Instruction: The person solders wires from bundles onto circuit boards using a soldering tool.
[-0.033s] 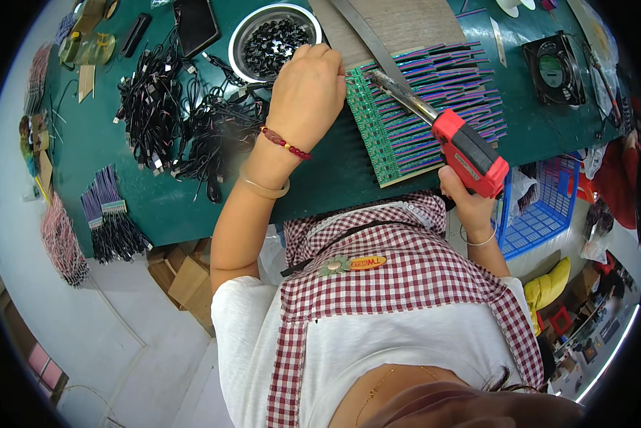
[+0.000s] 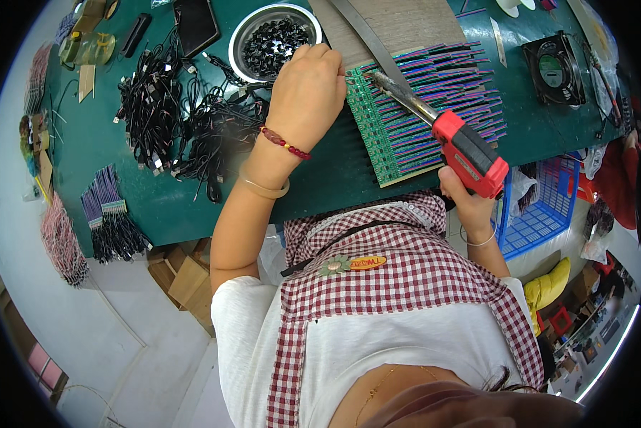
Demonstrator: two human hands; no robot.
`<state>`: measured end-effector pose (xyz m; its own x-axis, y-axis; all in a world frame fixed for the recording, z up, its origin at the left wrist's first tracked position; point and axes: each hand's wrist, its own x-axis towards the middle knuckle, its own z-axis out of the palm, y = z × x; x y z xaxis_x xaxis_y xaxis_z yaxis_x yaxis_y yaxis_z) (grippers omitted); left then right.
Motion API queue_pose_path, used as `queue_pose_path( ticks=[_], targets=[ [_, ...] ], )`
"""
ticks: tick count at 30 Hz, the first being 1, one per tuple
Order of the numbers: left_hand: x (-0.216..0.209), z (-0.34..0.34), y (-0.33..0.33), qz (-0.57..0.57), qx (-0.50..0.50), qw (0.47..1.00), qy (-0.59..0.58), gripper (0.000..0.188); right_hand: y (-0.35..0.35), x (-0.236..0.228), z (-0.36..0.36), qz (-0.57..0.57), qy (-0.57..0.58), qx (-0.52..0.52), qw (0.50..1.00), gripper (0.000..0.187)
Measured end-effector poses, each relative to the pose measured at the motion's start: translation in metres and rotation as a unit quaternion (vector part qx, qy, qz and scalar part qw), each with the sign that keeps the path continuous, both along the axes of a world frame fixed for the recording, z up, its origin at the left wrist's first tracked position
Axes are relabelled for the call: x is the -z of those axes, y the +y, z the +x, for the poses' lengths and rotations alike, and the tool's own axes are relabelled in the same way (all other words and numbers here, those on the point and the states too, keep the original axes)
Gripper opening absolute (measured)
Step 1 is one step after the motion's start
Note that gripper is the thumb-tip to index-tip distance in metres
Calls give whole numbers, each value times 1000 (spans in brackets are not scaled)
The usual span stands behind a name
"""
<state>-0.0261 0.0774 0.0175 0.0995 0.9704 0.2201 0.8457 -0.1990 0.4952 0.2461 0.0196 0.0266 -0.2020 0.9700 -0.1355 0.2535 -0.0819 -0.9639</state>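
Observation:
My right hand point(image 2: 469, 205) grips a red and black soldering gun point(image 2: 470, 153), whose metal tip points up and left over a row of green circuit boards point(image 2: 374, 132). Many thin pink, blue and black wires point(image 2: 442, 107) run rightward from the boards. At the boards' upper left corner is my left hand point(image 2: 310, 85), its fingers curled together; its fingertips and anything in them are hidden behind the hand. Just beyond it stands a round metal bowl point(image 2: 236, 44) of small black parts point(image 2: 274, 44).
Bundled black cables point(image 2: 149, 107) lie left of my left arm. A flat metal strip point(image 2: 367, 32) crosses a brown board point(image 2: 424, 21). A black fan point(image 2: 554, 70) sits at the right. Wire bundles point(image 2: 114, 214) hang over the table's left edge. A blue crate point(image 2: 541, 214) is below the right edge.

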Motion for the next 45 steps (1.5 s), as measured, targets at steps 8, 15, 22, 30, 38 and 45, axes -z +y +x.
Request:
queue_pose_path(
  ticks=[8,15,22,30,38,45],
  targets=[
    [-1,3,-3,-1,-1,1000,8,5,0,2,-1,-6,11,-13,1000,25],
    [0,4,-3,2,-2,1000,10,4,-4,7,3,32,-44,-46,997,24],
    [0,4,-3,4,-6,1000,12,4,-4,3,0,73,-20,-32,997,17],
    [1,4,-3,6,-5,1000,7,4,-5,4,0,55,-39,-46,997,25],
    [0,4,-3,7,-5,1000,13,4,-7,5,5,37,-22,-13,999,27],
    [0,5,-3,3,-6,1000,20,4,-5,5,4,77,-24,-19,997,22]
  ],
)
